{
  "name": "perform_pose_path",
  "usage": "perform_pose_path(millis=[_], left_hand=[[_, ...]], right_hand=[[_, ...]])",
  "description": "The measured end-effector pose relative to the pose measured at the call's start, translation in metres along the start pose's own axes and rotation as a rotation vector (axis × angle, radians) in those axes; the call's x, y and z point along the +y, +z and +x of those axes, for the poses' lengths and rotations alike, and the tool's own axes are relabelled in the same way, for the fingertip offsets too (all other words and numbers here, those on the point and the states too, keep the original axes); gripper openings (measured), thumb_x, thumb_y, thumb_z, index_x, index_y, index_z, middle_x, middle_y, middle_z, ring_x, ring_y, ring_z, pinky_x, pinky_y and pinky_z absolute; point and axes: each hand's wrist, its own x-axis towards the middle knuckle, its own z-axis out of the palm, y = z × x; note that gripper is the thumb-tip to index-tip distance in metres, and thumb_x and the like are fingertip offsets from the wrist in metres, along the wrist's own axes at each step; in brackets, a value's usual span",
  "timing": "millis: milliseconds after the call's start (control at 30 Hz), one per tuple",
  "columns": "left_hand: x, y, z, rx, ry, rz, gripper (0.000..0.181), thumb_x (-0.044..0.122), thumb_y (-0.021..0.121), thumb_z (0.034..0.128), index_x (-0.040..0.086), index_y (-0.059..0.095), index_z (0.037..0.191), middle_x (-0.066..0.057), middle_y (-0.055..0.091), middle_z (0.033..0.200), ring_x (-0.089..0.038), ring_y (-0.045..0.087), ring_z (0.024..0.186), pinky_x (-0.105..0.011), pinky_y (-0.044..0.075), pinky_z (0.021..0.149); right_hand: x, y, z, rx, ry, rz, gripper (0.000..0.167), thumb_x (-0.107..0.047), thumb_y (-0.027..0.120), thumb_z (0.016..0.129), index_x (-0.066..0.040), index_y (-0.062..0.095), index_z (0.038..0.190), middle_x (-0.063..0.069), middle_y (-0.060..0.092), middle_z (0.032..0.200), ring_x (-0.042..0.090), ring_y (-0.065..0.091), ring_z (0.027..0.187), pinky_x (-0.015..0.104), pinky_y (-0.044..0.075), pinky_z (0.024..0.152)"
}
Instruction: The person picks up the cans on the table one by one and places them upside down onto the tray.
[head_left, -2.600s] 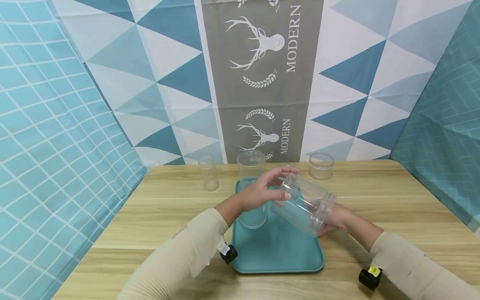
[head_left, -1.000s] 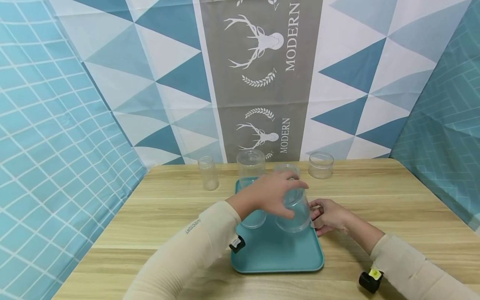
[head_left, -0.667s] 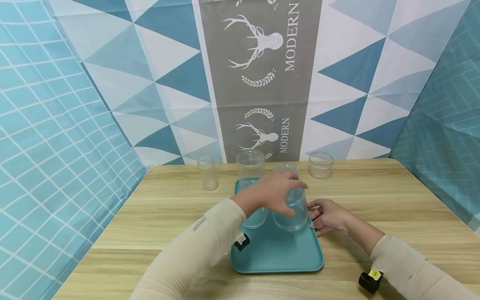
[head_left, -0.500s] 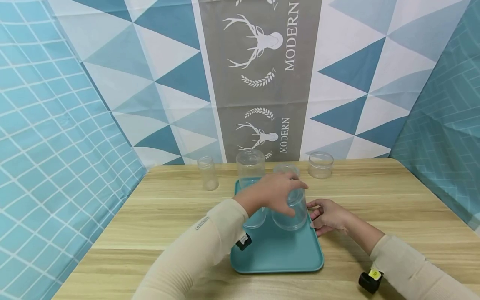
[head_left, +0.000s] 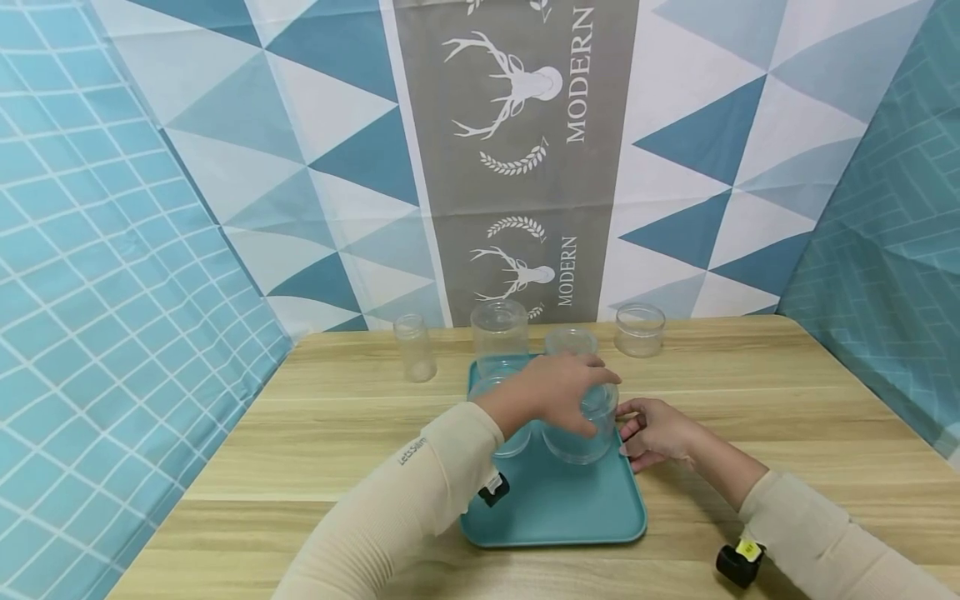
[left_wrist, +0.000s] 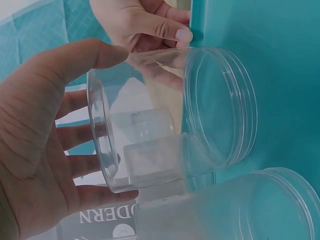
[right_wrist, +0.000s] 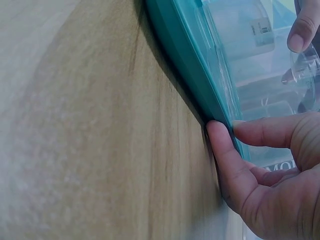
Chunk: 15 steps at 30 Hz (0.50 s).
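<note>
A clear, wide jar (head_left: pixel 576 446) stands upside down on the teal tray (head_left: pixel 558 508), its threaded mouth end toward the tray. My left hand (head_left: pixel 558 392) holds it from above; in the left wrist view the thumb and fingers (left_wrist: pixel 82 165) curl round the jar's base end. At the tray's right edge, my right hand (head_left: pixel 660 433) pinches the rim between thumb and index finger, as the right wrist view shows. Another clear jar (left_wrist: pixel 215 215) stands beside the held one, partly hidden by my left forearm in the head view.
Behind the tray's contents rise a tall clear container (head_left: pixel 501 329) and a shorter one (head_left: pixel 572 338). A narrow clear bottle (head_left: pixel 415 350) stands back left, a low round container (head_left: pixel 640 331) back right. The wooden table (head_left: pixel 315 433) meets a patterned cloth backdrop (head_left: pixel 525 183).
The wide jar, earlier tilted between both hands, now stands upside down on the tray. My right hand has left it for the tray rim. Lately the left hand has shifted only slightly.
</note>
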Motion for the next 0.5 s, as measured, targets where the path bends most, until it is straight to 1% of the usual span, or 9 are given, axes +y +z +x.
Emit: perform_pose_path(millis=[300,500], left_hand=[[0.0007,0.0008,-0.0005,-0.006,-0.004,-0.015,0.070,0.042,0.071,0.0821,0.030,0.045,0.146,0.001,0.039,0.150,-0.025,0.043,0.132,-0.038,0.050,0.093],[0.0015,0.0010,-0.0025,-0.002,-0.009,-0.002,0.070,0.045,0.069,0.0836,0.030,0.044,0.147,0.000,0.037,0.152,-0.025,0.038,0.137,-0.039,0.049,0.096]], right_hand=[[0.0001,0.0008,-0.0004,0.004,0.002,-0.011,0.064,0.014,0.064,0.079,0.015,0.032,0.135,0.016,0.051,0.090,0.023,0.060,0.070,0.040,0.059,0.064],[0.0002,0.0012,-0.0005,0.009,0.000,-0.025,0.064,0.014,0.063,0.079,0.016,0.031,0.135,0.017,0.052,0.092,0.023,0.060,0.072,0.041,0.059,0.065]])
